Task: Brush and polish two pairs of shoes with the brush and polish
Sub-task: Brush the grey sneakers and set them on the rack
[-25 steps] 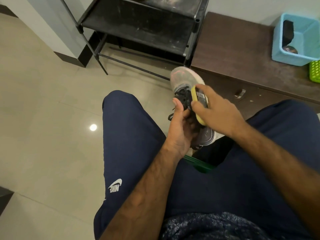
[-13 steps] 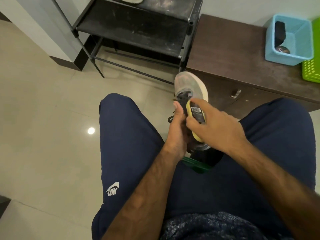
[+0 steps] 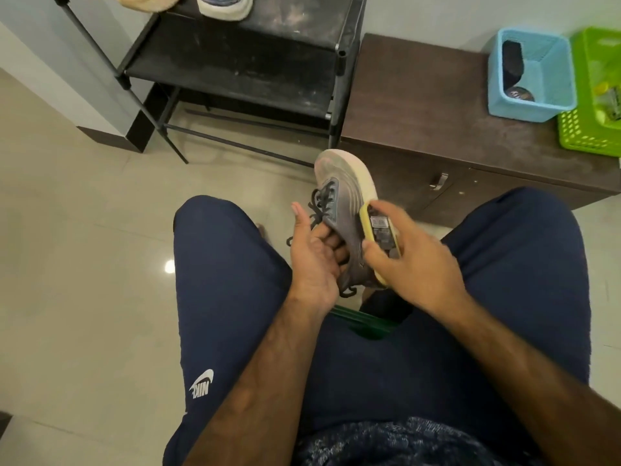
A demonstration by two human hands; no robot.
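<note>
Left hand (image 3: 314, 260) curled round the grey sneaker (image 3: 339, 193), thumb now lifted, right hand (image 3: 416, 264) gripping the yellow brush (image 3: 378, 230), shifted from laces (image 3: 317, 210) to its side.

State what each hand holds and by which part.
Left hand grips the sneaker at its opening by the laces; right hand grips the yellow brush across its back.

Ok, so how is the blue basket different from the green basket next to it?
The light blue plastic basket shows whole; the bright green plastic basket is cut off by the picture's edge. The green basket's wall has big square holes; the blue basket's looks finer. The blue basket holds a black block and a round tin; the green basket's contents are unclear. Both sit on the dark brown wooden cabinet.
</note>
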